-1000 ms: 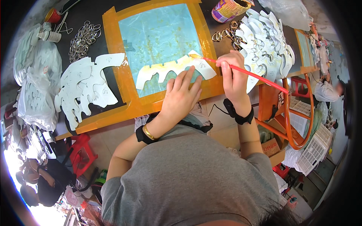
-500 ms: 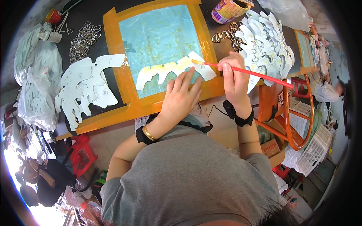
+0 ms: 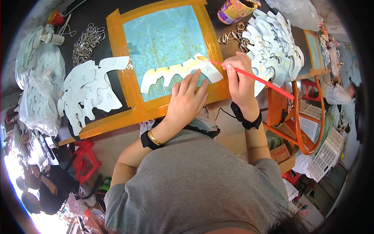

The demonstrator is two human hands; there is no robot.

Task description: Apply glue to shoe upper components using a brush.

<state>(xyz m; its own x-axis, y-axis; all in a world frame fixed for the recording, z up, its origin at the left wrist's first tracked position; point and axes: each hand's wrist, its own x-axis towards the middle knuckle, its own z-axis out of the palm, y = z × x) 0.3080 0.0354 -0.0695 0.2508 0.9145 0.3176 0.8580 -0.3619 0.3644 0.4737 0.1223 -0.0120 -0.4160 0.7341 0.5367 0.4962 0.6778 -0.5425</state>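
A white scalloped cut-out piece [image 3: 147, 81], yellow along its upper edge, lies on a stained light-blue sheet [image 3: 163, 31]. My left hand [image 3: 186, 97] rests on its lower edge, fingers stretched out and slightly apart, holding nothing. Pinched in my right hand [image 3: 242, 80] is a red-handled brush [image 3: 269, 83]. The brush's yellowed tip touches the piece's upper edge, right of its middle. Left of the sheet lies an overlapping stack of white cut-outs [image 3: 83, 84]. A larger heap of similar pieces [image 3: 274, 50] stands beyond my right hand.
Orange tape [image 3: 117, 43] borders the sheet. Metal rings [image 3: 89, 43] lie at left, more rings [image 3: 233, 37] at right near a purple-yellow tin [image 3: 235, 11]. Plastic bags [image 3: 41, 89] fill the left side. An orange chair frame [image 3: 297, 128] stands at right; a red stool [image 3: 85, 163] at lower left.
The brush tip has shifted slightly along the upper edge, and its handle now slants down more steeply to the right. My left hand stays in place on the piece.
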